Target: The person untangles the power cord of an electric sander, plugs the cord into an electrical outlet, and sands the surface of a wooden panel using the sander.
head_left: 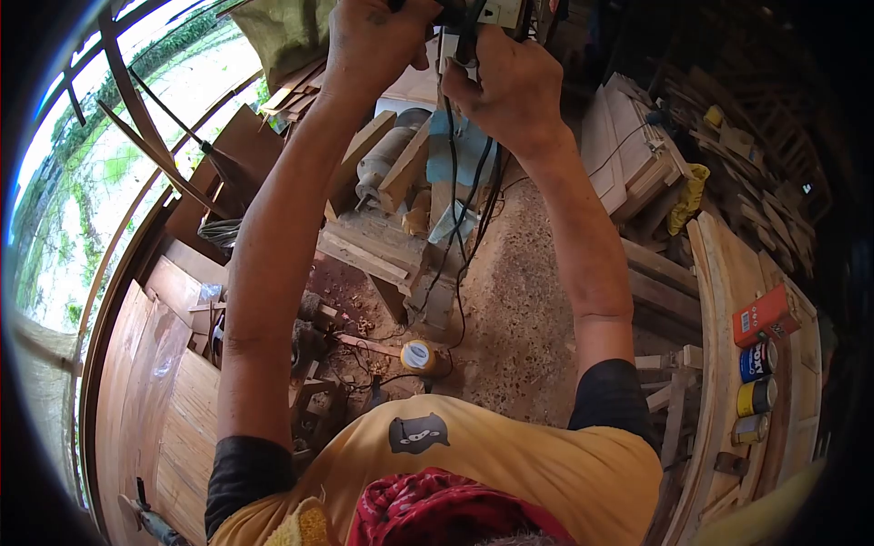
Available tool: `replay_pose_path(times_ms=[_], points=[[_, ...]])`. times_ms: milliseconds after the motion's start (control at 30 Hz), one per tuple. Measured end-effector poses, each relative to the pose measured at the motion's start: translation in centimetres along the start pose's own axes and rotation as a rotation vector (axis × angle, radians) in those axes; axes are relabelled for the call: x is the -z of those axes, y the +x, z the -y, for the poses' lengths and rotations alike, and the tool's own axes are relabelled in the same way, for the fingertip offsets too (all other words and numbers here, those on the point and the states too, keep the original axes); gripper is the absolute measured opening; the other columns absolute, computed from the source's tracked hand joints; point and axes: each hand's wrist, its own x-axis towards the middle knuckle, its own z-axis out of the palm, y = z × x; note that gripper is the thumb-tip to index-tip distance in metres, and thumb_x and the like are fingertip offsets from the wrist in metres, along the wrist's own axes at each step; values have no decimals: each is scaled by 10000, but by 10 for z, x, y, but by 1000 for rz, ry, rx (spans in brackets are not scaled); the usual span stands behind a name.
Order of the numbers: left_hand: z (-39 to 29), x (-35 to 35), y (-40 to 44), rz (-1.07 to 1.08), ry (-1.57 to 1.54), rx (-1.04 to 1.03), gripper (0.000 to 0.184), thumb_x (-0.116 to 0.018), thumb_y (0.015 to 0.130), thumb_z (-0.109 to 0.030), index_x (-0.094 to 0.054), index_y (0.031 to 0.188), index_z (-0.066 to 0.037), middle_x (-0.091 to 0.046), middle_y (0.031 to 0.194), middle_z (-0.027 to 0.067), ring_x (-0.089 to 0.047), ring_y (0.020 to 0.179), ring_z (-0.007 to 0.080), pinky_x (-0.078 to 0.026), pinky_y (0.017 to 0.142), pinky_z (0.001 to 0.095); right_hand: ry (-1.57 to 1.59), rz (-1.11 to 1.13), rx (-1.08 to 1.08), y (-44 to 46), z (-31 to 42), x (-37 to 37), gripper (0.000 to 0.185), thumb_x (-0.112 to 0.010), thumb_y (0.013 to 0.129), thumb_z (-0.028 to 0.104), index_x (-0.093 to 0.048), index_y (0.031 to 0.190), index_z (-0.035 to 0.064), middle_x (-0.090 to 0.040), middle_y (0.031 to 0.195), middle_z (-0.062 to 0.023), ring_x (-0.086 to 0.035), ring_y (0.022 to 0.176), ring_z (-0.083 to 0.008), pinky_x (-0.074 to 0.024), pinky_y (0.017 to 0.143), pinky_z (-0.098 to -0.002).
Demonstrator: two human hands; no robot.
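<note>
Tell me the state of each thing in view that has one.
Left hand: curled, partly out of frame
Right hand: curled near the black cords, grip unclear
Black cords: hanging loosely
Small cans: in a row
Wire coil: wound up
Yellow sack: crumpled
Grey motor: cannot tell whether running

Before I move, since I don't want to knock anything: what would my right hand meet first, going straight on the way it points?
Your right hand would probably meet the white socket first, just past its knuckles, though depth is unclear here.
</note>
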Motion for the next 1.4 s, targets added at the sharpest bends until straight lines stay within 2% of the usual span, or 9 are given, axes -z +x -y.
replay_pose_path(times_ms=[567, 667, 733, 767, 933, 1033, 1133, 1367, 1400], points=[[13, -9, 0, -111, -60, -58, 193, -700, 988, -125, -611, 848, -25, -582, 624, 15, -502, 424, 81, -376, 378, 255, 100, -33, 22, 5, 25, 5, 397, -896, 770, 277, -562, 834, 73, -589, 597, -57, -590, 482, -206, -475, 460, -336], [12, -1, -8, -49, -21, -32, 169, -715, 975, -111, -628, 867, -15, -610, 659, 13, -510, 482, 51, -389, 418, 241, 319, 203, -184, -19, 31, 22, 475, -887, 823, 367, -595, 1024, 51, -624, 677, -70, -665, 598, -196, -506, 539, -322], [-3, 2, -19, -27, 76, 11, 110, -705, 960, -59, -648, 880, -11, -629, 684, 18, -537, 559, 39, -409, 476, 238, 453, 217, -402, -41, 23, 29, 527, -885, 805, 438, -602, 1013, 46, -623, 669, -62, -650, 597, -168, -495, 538, -313], [9, 3, -21, -13, 147, -190, 87, -700, 946, -33, -648, 884, 1, -632, 689, 25, -548, 612, 54, -428, 542, 251, 523, 227, -519, -52, 18, 32, 555, -884, 795, 473, -606, 1008, 43, -622, 665, -57, -643, 597, -154, -490, 538, -308], [-2, -11, -46, -113, 323, -322, 118, -714, 917, -19, -616, 866, 23, -655, 704, 64, -532, 671, 75, -444, 593, 283, 530, 154, -575, -59, -2, 59, 680, -826, 803, 589, -616, 1078, 4, -490, 600, 11, -452, 549, -57, -392, 495, -251], [6, -17, -52, -131, 338, -191, 96, -693, 898, 18, -609, 939, 1, -657, 773, 105, -627, 686, 159, -486, 602, 340, 380, 179, -531, -56, 1, 70, 692, -831, 802, 578, -605, 1118, 5, -476, 581, 9, -465, 503, -88, -398, 471, -275], [30, -20, -55, -172, 15, -88, 154, -753, 952, -128, -674, 965, 3, -697, 753, 46, -630, 599, 70, -498, 556, 243, 131, 41, -301, -50, 29, 75, 620, -832, 841, 514, -602, 1127, 15, -489, 568, 0, -508, 475, -148, -416, 454, -303], [47, -30, -61, -280, 37, -299, 190, -779, 926, -146, -665, 924, 7, -669, 702, 55, -548, 621, 56, -448, 573, 250, 244, 58, -468, -73, 62, 69, 473, -862, 847, 345, -601, 1096, 40, -581, 656, -29, -543, 523, -212, -452, 506, -363], [45, -30, -66, -261, 98, -232, 77, -715, 964, -44, -678, 993, 18, -689, 847, 27, -589, 735, 44, -474, 664, 217, 280, 55, -511, -72, 70, 71, 382, -853, 847, 232, -598, 1063, 46, -603, 675, -43, -562, 557, -236, -453, 528, -369]])
